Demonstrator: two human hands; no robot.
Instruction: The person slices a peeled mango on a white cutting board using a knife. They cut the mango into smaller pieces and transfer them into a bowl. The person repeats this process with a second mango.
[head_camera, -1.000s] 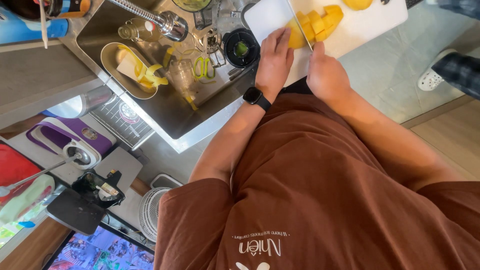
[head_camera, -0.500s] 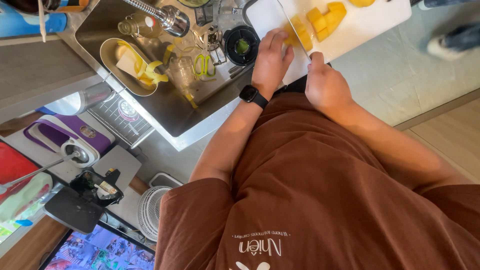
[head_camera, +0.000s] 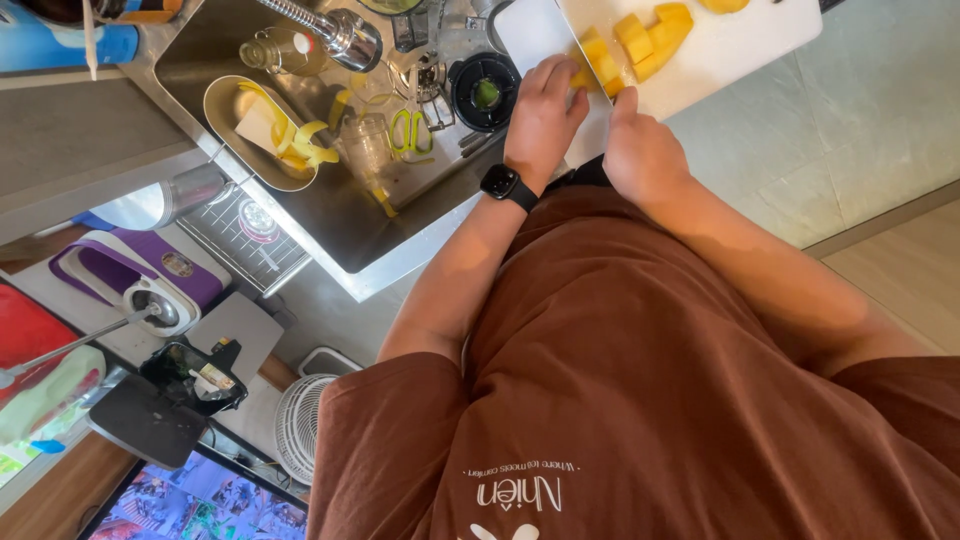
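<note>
Head view, looking straight down over a brown shirt. Yellow fruit chunks (head_camera: 640, 45) sit in a loose cluster on the white cutting board (head_camera: 740, 50), which lies on the pale tabletop (head_camera: 860, 150) just beside the steel sink (head_camera: 330, 215). Both hands are at the near edge of the board. Left hand (head_camera: 545, 115), watch on the wrist, lies with fingers (head_camera: 560, 80) curled down onto the nearest yellow piece, pinning it. Right hand (head_camera: 640, 150) is closed into a loose fist, thumb pointing toward the same piece; whether it grips a knife handle cannot be told from here. The fruit lies ahead of the fingertips of both hands, away from the body, the cluster running diagonally across the board toward its far corner. The left hand is nearer, touching it.
</note>
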